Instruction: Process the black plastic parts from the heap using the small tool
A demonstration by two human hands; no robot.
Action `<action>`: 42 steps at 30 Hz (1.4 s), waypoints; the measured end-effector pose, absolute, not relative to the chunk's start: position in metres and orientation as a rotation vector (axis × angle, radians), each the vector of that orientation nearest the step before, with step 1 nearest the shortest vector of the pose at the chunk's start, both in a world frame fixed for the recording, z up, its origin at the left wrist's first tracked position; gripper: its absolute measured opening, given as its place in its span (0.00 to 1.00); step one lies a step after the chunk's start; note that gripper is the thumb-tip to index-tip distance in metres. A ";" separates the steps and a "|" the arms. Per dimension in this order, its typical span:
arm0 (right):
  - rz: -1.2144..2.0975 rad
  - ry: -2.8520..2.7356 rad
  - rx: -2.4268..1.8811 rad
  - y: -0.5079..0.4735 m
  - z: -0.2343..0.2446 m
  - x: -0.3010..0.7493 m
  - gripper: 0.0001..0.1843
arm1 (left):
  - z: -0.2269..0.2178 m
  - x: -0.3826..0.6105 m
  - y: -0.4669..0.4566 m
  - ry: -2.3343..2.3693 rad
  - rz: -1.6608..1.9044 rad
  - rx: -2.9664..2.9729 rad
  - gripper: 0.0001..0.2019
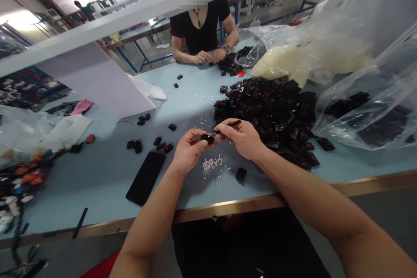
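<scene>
My left hand [190,150] is closed on a small black plastic connector housing [207,138], pinched between thumb and fingers above the table. A slim black pen-like tool [235,123] sits in the closed fingers of my right hand [243,137]. Its tip points at the housing; whether they touch I cannot tell. Below my hands lies a small heap of white pins [212,163], with more scattered beyond. One loose black housing [241,175] rests near the front edge. A large pile of black housings [265,104], some with red parts, spreads to the right of my hands.
A black phone [145,178] lies left of my left forearm, near several loose housings [163,144]. Clear plastic bags [365,95] stand on the right. Cables with coloured connectors [29,176] fill the left end. Across the table [107,182], a co-worker [202,30] handles similar parts.
</scene>
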State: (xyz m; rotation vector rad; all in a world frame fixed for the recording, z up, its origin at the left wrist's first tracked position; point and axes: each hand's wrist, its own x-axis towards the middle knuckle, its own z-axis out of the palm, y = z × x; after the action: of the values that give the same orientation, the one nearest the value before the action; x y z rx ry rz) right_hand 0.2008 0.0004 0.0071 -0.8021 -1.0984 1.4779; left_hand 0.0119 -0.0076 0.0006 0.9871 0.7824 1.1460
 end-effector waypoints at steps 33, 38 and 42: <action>1.171 -1.369 -0.923 -0.004 0.010 0.197 0.12 | -0.006 0.010 -0.005 0.806 1.156 1.015 0.15; 1.125 -1.410 -0.921 -0.004 0.007 0.196 0.11 | -0.005 0.011 -0.005 0.821 1.153 1.022 0.15; 1.092 -1.433 -0.910 -0.005 0.003 0.194 0.10 | -0.004 0.011 -0.005 0.828 1.144 1.036 0.15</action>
State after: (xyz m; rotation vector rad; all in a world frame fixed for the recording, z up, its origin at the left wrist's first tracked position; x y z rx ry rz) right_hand 0.1937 -0.0053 0.0031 -0.9104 -1.4328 1.0921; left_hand 0.0108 -0.0049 -0.0045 1.0359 0.8283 1.1441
